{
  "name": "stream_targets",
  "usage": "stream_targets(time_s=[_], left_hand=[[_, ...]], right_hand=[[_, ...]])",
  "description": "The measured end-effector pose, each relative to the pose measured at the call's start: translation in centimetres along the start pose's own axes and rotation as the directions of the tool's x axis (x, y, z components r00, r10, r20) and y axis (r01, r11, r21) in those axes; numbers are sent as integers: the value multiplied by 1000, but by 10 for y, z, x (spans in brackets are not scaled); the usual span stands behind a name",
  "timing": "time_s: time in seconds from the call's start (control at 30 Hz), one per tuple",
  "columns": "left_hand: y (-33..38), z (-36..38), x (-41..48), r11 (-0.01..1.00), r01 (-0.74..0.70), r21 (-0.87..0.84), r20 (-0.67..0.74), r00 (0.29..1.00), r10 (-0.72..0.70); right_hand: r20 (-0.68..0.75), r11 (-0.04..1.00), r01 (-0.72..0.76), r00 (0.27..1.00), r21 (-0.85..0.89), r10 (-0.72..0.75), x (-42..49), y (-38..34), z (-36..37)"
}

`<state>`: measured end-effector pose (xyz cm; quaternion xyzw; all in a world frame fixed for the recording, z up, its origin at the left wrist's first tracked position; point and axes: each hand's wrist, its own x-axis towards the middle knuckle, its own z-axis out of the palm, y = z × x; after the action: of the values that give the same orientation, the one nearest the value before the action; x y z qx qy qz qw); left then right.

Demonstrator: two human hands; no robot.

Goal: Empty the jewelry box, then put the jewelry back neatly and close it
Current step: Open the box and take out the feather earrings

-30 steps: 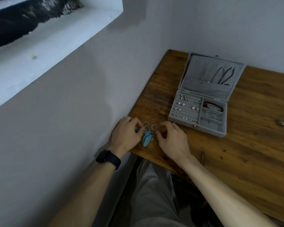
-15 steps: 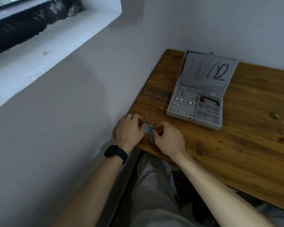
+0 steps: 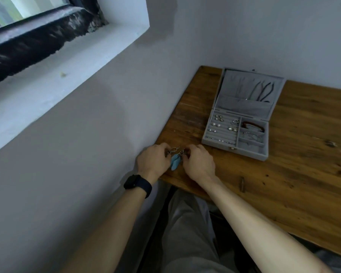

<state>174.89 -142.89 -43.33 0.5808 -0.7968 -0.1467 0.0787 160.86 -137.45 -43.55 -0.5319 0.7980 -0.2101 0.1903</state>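
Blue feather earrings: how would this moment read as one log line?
left hand: pinches blue feather earrings | right hand: pinches same | jewelry box: open, jewelry inside

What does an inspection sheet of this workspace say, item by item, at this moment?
Surface: wooden table, bare wood with knots, set into a wall corner.
Job's things: grey jewelry box open, lid raised; small earrings in its left slots; reddish bracelet in a right compartment; necklaces in the lid; blue feather earrings outside the box, at the table's near-left corner.
Clutter: nothing seen.
Hands: left hand and right hand each pinch the feather earrings' metal tops with curled fingers; black watch on the left wrist.
Cables: nothing seen.
Surroundings: white wall; window recess above left.
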Motion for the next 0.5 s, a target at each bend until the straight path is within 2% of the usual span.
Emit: stream_targets(time_s=[0.2,0.37,0.5], left_hand=[[0,-1,-6,998,-35,-58,66,997,38],[3,2,-6,999,-35,-28,-41,999,34],[11,4,4,999,-38,8,-19,999,38]], right_hand=[[25,999,29,999,39,-30,-1,-2,3],[23,999,9,1000,43,-10,-3,-1,2],[24,999,-3,1000,38,2,-5,4,0]])
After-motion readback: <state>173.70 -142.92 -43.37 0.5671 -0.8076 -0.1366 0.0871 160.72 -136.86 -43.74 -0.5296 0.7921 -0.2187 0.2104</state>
